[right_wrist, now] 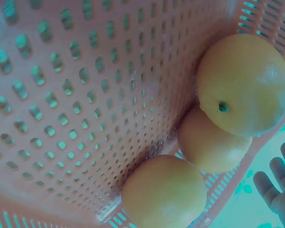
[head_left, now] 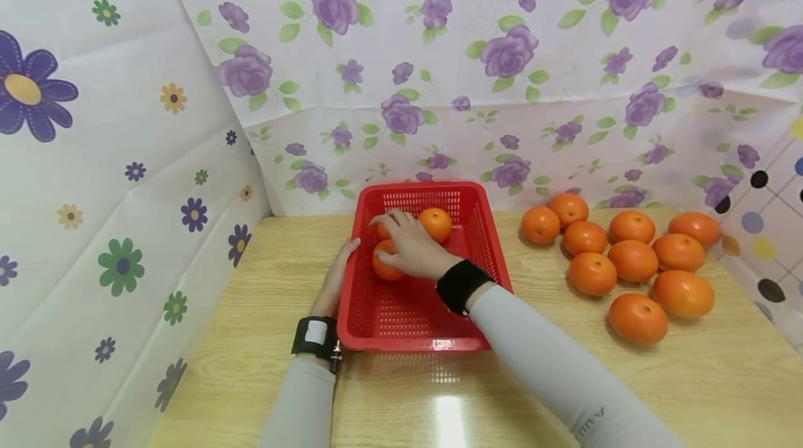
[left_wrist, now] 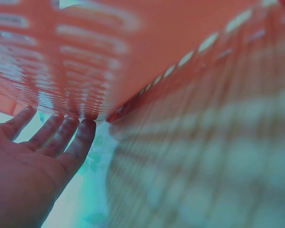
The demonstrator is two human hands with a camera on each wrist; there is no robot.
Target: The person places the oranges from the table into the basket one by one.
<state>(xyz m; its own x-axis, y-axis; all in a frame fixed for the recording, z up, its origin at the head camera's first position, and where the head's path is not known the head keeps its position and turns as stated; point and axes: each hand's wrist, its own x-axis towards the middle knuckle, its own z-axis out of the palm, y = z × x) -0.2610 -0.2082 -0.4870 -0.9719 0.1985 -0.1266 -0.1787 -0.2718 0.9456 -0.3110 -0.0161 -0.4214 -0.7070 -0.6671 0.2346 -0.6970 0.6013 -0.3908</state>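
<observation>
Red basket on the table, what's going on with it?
A person has their left hand against the outside of the basket, on its left side, and their right hand inside it, over the fruit. Three oranges are in the basket, grouped toward its far left. Ten other oranges lie on the table, to the basket's right.

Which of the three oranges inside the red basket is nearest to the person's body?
The front orange, by the thumb of the right hand; the other two oranges are farther back in the basket.
</observation>
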